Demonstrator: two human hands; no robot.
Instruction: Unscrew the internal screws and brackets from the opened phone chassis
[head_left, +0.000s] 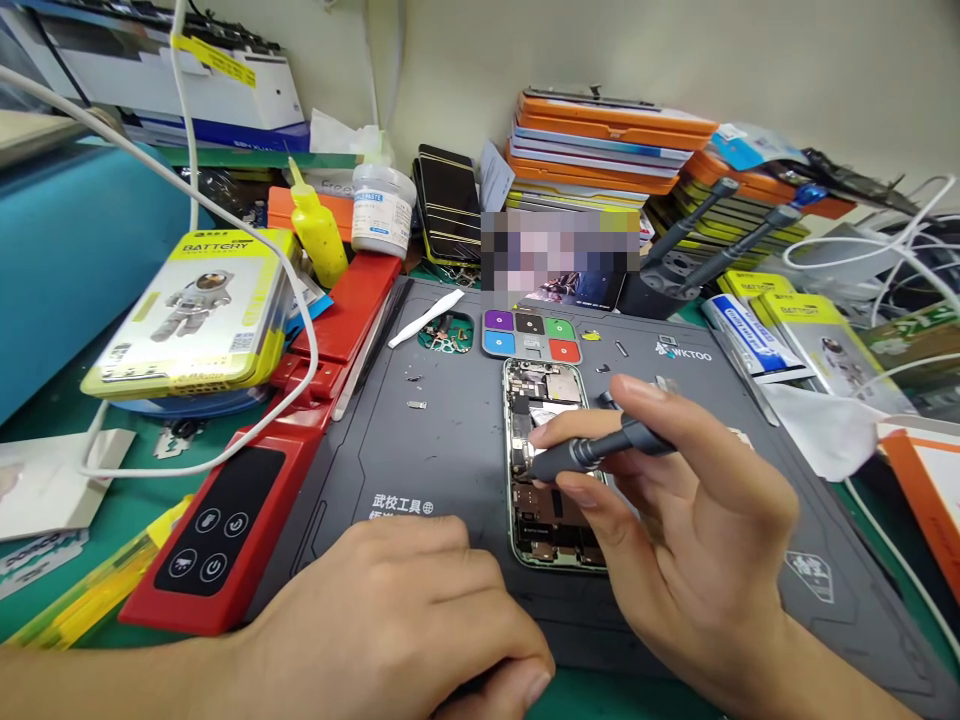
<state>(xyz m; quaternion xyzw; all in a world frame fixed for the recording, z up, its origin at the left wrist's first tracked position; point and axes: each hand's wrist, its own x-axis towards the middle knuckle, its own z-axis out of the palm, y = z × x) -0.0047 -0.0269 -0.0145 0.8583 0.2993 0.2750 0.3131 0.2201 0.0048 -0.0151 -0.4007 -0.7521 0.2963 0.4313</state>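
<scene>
While a tool [564, 459] is pinched by the right hand [701, 525], the phone [551, 505] is best steadied; the left hand's [409, 600] grasp is hidden.

Fairly bright, even light covers the grey mat [360, 440], with soft, dark shadow beneath the left hand [427, 610]. A pixelated patch [559, 250] blots out detail far in the middle. Wide-angle stretch slants things at left and right.

The right hand [705, 535] holds a tool [561, 461] over a phone [541, 505].
</scene>
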